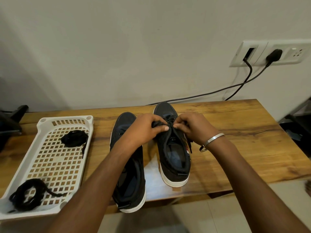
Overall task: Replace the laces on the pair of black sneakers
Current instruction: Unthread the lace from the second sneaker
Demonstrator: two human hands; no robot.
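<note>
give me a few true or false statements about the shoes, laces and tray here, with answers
1. Both hands work on the lace of the right sneaker. True: left hand and right hand pinch its lace.
2. The white tray holds one lace bundle. False: it holds two, the far bundle and the near bundle.
3. The left sneaker lies on its side. False: it stands upright on its sole.
4. A metal bracelet sits on the right wrist. True.
5. The tray is right of the sneakers. False: it is to their left.
</note>
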